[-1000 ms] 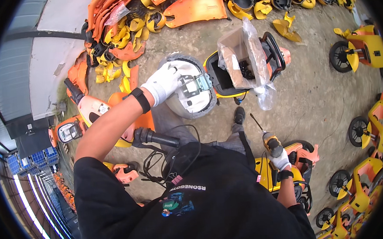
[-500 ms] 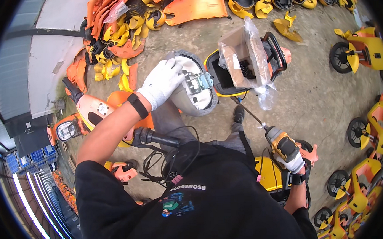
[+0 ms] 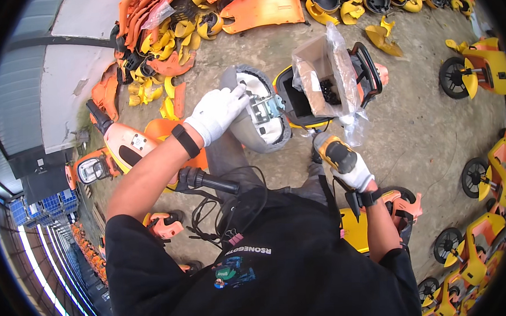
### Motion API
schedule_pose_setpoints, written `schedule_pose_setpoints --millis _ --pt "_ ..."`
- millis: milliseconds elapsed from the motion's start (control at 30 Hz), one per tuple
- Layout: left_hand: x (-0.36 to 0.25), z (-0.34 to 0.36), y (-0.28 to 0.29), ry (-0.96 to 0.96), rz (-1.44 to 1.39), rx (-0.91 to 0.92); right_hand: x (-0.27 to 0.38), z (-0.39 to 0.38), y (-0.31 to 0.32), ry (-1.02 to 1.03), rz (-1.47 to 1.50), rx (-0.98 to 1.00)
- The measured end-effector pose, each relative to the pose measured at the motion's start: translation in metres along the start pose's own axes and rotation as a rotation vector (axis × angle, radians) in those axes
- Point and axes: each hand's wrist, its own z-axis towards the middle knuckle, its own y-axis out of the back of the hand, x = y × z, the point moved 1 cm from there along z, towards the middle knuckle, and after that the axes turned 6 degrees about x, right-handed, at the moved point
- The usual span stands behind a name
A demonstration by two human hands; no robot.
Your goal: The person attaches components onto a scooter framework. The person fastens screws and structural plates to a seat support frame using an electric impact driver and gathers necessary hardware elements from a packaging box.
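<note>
A grey padded scooter seat (image 3: pixel 251 136) is tipped up, its white underside facing me, with a metal bracket (image 3: pixel 260 109) in the middle and a light-blue hinge plate (image 3: pixel 275 106) on its right. My left hand (image 3: pixel 215 111), in a white glove, rests over the seat's left part. Its fingertips are drawn together beside the bracket; whatever they pinch is hidden. My right hand (image 3: pixel 355 174), also gloved, grips a yellow and black cordless drill (image 3: pixel 337 153) just below the open storage bin (image 3: pixel 295 98). The drill's front end points up and left toward the seat; its long bit is hard to make out.
An opened cardboard box (image 3: pixel 310 57) wrapped in clear plastic, with small black parts inside, sits on the bin. Black handlebar grips and loose cables (image 3: pixel 201 209) lie close to my left side. Orange and yellow shells (image 3: pixel 262 11) cover the floor ahead. Yellow scooters (image 3: pixel 480 243) line the right.
My right hand has brought the drill up and left, from beside the lower yellow body to just below the storage bin. My left fingers have drawn together near the bracket.
</note>
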Motion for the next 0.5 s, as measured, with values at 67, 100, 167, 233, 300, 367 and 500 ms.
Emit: schedule_pose_setpoints --millis 67,100,167,233,300,367,500 --pt "0.001 0.000 0.000 -0.003 -0.053 0.058 -0.005 0.008 -0.007 -0.153 0.179 -0.038" --pt "0.001 0.000 0.001 -0.004 -0.054 0.059 -0.007 0.010 -0.008 -0.154 0.180 -0.037" --pt "0.001 0.001 0.003 0.000 -0.142 0.081 -0.011 0.012 -0.010 -0.172 0.187 -0.054" --pt "0.000 0.002 0.005 0.014 -0.184 0.118 -0.001 0.010 -0.006 -0.179 0.224 -0.057" --pt "-0.001 0.004 0.009 0.028 -0.225 0.154 0.008 0.005 0.002 -0.186 0.261 -0.059" --pt "-0.001 0.005 0.011 0.034 -0.271 0.205 0.014 -0.001 0.013 -0.168 0.109 0.039" --pt "-0.002 0.005 0.008 0.059 -0.398 0.149 0.044 -0.014 0.044 0.106 -0.151 -0.055"
